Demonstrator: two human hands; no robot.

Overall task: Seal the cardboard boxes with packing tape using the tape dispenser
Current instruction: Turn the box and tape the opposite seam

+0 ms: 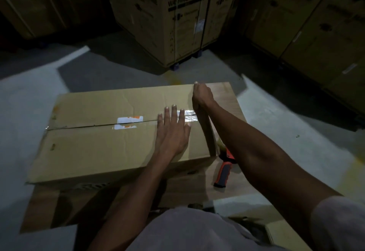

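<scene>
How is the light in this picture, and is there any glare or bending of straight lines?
Head view: dim overall, the stacked cartons behind nearly black; light falls on the floor and the cardboard box. Glare shines on the clear tape by the left hand. The wide lens bows the box edges; the right hand looks slightly soft.

We see a dim storeroom with a grey concrete floor lit in pale patches. Tall stacked appliance cartons line the far side, some printed "LG" and "WASHING MACHINE".
</scene>
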